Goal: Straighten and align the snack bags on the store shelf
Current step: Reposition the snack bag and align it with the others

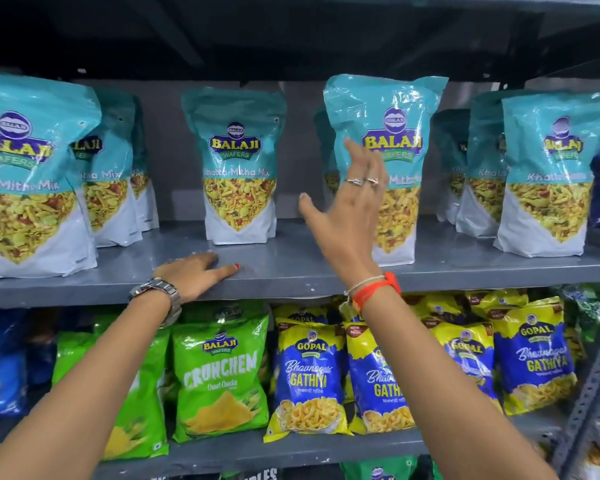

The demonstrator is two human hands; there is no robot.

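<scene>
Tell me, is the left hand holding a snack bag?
No, the left hand lies flat on the bare shelf, touching no bag.

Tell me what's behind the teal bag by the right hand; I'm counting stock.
Behind the teal bag a second teal bag's edge shows. The front bag and right hand cover the rest of that row.

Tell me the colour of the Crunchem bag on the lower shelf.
Bright green, with white lettering and a yellow chip picture: the Crunchem bag, seen best in the head view.

Left hand (194,275) lies flat, palm down; right hand (347,209) is raised, fingers (355,157) spread, holding nothing.
</scene>
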